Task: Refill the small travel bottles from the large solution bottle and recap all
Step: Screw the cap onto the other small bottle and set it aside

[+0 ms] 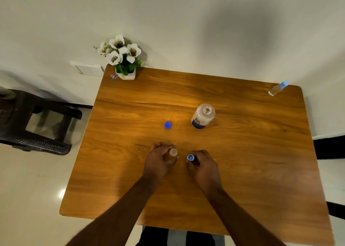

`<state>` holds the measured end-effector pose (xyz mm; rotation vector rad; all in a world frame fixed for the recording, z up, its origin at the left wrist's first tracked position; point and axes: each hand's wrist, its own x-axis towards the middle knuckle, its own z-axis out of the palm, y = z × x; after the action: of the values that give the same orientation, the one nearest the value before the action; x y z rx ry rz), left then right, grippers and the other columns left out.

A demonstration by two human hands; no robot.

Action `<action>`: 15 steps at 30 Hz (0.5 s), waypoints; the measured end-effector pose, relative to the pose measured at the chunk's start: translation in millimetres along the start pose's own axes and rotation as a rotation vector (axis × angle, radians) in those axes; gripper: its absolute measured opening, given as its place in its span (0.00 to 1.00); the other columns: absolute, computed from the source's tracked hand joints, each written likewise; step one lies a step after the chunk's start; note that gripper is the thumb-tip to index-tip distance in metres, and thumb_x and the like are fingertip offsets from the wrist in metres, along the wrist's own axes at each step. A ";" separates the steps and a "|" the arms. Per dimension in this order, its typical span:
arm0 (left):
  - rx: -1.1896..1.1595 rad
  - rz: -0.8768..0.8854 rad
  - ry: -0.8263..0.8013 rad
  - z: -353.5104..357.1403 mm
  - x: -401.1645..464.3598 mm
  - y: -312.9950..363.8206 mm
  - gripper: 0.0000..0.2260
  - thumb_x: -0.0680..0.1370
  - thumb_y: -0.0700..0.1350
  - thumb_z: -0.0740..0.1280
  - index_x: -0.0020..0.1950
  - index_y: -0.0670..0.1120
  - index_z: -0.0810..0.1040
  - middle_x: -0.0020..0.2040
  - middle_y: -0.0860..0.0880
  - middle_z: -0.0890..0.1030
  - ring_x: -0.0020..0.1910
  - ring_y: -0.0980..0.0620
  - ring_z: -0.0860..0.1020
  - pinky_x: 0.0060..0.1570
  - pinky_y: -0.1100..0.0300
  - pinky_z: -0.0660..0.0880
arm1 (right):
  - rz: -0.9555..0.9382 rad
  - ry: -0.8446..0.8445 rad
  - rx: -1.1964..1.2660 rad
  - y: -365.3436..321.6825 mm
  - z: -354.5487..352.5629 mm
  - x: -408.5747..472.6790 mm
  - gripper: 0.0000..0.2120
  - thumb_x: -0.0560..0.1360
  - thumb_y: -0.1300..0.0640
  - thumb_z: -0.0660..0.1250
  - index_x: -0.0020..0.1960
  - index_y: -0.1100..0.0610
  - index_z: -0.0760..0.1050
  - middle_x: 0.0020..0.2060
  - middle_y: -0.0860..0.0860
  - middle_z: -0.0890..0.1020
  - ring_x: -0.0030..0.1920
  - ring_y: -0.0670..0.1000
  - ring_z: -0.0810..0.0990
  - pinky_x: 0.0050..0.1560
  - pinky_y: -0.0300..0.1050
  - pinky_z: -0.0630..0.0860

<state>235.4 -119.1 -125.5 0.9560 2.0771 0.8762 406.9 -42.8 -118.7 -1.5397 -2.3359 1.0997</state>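
Observation:
The large solution bottle (203, 116) stands open and upright on the wooden table (242, 171), right of centre. Its dark blue cap (168, 124) lies to its left. My left hand (160, 159) grips a small clear travel bottle (172, 153) with an open neck, standing on the table. My right hand (202, 166) pinches a small light blue cap (190, 157) just right of that bottle. A second small travel bottle (278, 88) with a light blue cap stands at the far right corner.
A white pot of white flowers (124, 59) sits at the table's far left corner. A dark plastic chair (33, 122) stands on the floor to the left. A wall runs behind the table.

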 end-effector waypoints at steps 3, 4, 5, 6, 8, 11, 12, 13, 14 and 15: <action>-0.060 0.010 0.014 -3.2 -2.3 7.2 0.18 0.71 0.47 0.80 0.59 0.54 0.84 0.54 0.61 0.76 0.61 0.56 0.74 0.62 0.59 0.74 | 0.047 0.004 0.172 -12.4 -16.8 -8.6 0.19 0.74 0.58 0.73 0.64 0.52 0.78 0.55 0.43 0.82 0.53 0.40 0.81 0.55 0.38 0.80; -0.096 0.025 0.026 -6.2 -3.8 13.9 0.17 0.71 0.46 0.80 0.58 0.55 0.85 0.54 0.61 0.78 0.61 0.56 0.75 0.61 0.58 0.75 | 0.050 0.005 0.232 -18.3 -25.7 -12.1 0.19 0.74 0.59 0.74 0.64 0.52 0.78 0.55 0.43 0.83 0.53 0.40 0.82 0.55 0.39 0.80; -0.133 0.043 0.039 -9.7 -6.1 22.1 0.17 0.71 0.46 0.80 0.58 0.55 0.85 0.54 0.62 0.79 0.60 0.57 0.76 0.60 0.58 0.75 | 0.045 0.007 0.300 -24.6 -35.6 -15.8 0.19 0.73 0.60 0.73 0.63 0.52 0.79 0.54 0.42 0.84 0.52 0.39 0.82 0.54 0.41 0.81; -0.170 0.068 0.050 -14.0 -7.9 32.5 0.16 0.71 0.45 0.80 0.57 0.56 0.84 0.54 0.63 0.80 0.59 0.58 0.78 0.60 0.59 0.76 | 0.035 0.010 0.368 -31.2 -47.1 -18.7 0.17 0.73 0.61 0.73 0.61 0.51 0.80 0.52 0.41 0.85 0.51 0.39 0.83 0.52 0.42 0.81; -0.257 0.109 0.056 -23.2 -10.9 56.4 0.16 0.72 0.44 0.80 0.57 0.57 0.84 0.55 0.61 0.83 0.58 0.59 0.80 0.59 0.58 0.78 | 0.008 0.004 0.483 -46.3 -72.2 -23.8 0.15 0.74 0.59 0.73 0.59 0.48 0.81 0.49 0.41 0.85 0.51 0.41 0.84 0.50 0.42 0.82; -0.431 0.145 0.050 -42.8 -20.6 102.2 0.16 0.73 0.42 0.79 0.57 0.57 0.85 0.56 0.61 0.84 0.58 0.60 0.82 0.58 0.57 0.80 | -0.059 0.003 0.587 -72.0 -117.4 -32.2 0.14 0.74 0.57 0.74 0.56 0.42 0.82 0.48 0.43 0.86 0.48 0.45 0.85 0.48 0.42 0.82; -0.469 0.179 0.054 -49.4 -23.2 117.9 0.16 0.73 0.42 0.79 0.58 0.55 0.85 0.56 0.60 0.84 0.59 0.60 0.82 0.57 0.58 0.81 | -0.080 0.011 0.608 -80.2 -132.8 -34.0 0.14 0.74 0.57 0.73 0.55 0.41 0.82 0.46 0.45 0.86 0.46 0.47 0.85 0.47 0.44 0.83; -0.488 0.217 0.063 -55.0 -25.9 131.2 0.16 0.73 0.42 0.79 0.59 0.54 0.85 0.56 0.59 0.84 0.59 0.59 0.82 0.55 0.59 0.82 | -0.094 0.015 0.628 -87.0 -146.4 -35.6 0.15 0.75 0.59 0.72 0.55 0.41 0.82 0.44 0.47 0.87 0.44 0.49 0.85 0.46 0.45 0.82; -0.501 0.266 0.078 -62.3 -29.2 148.0 0.16 0.72 0.42 0.79 0.59 0.53 0.85 0.56 0.58 0.84 0.58 0.59 0.82 0.52 0.62 0.81 | -0.112 0.025 0.648 -95.0 -162.7 -37.5 0.15 0.75 0.60 0.71 0.56 0.42 0.82 0.42 0.50 0.87 0.43 0.51 0.86 0.46 0.46 0.82; -0.500 0.314 0.096 -69.1 -33.2 164.0 0.16 0.71 0.43 0.79 0.58 0.52 0.86 0.56 0.58 0.85 0.57 0.59 0.83 0.50 0.65 0.80 | -0.125 0.040 0.662 -102.3 -178.7 -39.8 0.15 0.76 0.61 0.70 0.57 0.44 0.82 0.41 0.51 0.87 0.42 0.52 0.86 0.45 0.46 0.83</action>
<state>256.1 -83.4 50.8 0.9827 1.6749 1.5407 435.0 -9.1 86.4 -1.1324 -1.7357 1.5704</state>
